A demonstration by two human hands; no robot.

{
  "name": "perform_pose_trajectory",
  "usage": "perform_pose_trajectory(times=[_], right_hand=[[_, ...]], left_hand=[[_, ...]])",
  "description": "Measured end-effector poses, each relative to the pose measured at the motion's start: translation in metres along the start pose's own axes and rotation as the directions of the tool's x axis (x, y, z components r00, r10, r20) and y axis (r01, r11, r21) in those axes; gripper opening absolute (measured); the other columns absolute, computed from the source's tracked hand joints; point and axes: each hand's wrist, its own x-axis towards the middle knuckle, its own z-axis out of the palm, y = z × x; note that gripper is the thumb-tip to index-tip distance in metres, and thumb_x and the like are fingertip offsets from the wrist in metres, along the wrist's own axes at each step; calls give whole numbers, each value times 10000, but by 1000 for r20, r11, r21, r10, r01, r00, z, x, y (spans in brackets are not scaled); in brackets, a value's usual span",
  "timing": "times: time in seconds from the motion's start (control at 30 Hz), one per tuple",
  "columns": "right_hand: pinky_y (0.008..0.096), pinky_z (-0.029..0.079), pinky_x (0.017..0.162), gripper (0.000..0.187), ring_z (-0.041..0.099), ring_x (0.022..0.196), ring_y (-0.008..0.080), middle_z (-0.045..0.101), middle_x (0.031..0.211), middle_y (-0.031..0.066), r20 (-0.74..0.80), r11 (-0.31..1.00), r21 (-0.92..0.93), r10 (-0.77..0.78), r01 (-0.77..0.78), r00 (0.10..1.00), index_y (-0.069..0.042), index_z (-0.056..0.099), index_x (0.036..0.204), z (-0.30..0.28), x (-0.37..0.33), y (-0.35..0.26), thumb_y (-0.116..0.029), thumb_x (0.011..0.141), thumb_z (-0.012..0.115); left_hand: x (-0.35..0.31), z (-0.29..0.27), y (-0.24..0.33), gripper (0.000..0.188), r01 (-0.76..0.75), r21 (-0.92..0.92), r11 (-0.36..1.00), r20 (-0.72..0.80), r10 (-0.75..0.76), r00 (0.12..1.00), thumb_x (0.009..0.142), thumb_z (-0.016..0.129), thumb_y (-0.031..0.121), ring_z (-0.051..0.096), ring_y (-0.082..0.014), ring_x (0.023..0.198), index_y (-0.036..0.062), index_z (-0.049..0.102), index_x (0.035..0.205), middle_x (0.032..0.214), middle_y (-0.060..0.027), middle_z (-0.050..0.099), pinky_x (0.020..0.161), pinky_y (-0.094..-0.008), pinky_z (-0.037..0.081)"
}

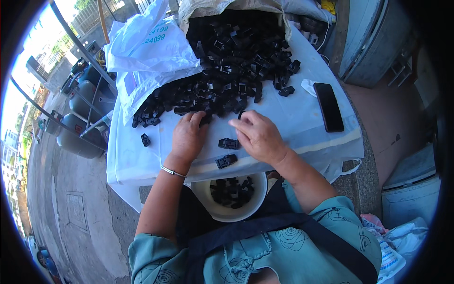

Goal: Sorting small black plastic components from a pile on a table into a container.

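A large heap of small black plastic parts (222, 90) spreads over the white-covered table. At its near edge, my left hand (188, 137) is closed, with a black plastic part (205, 119) at its fingertips. To its right, the fingers of my right hand (259, 138) are curled, and a dark bit shows beside them; what they hold is mostly hidden. Between my hands and nearer to me lie two black plastic parts, one (229, 143) above the other (226, 161). A white bucket (201, 191) below the table edge contains more black pieces (231, 191).
A white sack (146, 52) with its mouth spread lies at the back left of the heap. On the right rests a black phone (328, 108) beside a crumpled white tissue (308, 87). A single black part (145, 140) sits at the left. Grey tanks (78, 137) stand beyond the table.
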Motion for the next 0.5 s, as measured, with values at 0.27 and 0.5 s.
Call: perform_pose_trajectory(times=[0.27,0.5], right_hand=[[381,506,707,213,613,795,290,564,945,106,-40,973,-118,195,-199,980,-70,642,1023,4,5,27,-111,819,687],[375,521,787,194,635,847,318,620,1032,129,56,901,-116,427,-419,903,-46,652,1061,-11,7,15,-108,879,625]], left_hand=[[5,-25,32,383,251,-306,918,381,-124,916,799,649,68,640,-334,811,87,574,1174,936,-169,619,725,-404,524],[5,-24,21,399,487,-513,707,452,-261,853,779,723,67,613,-103,779,75,582,1152,867,-56,602,718,-266,512]])
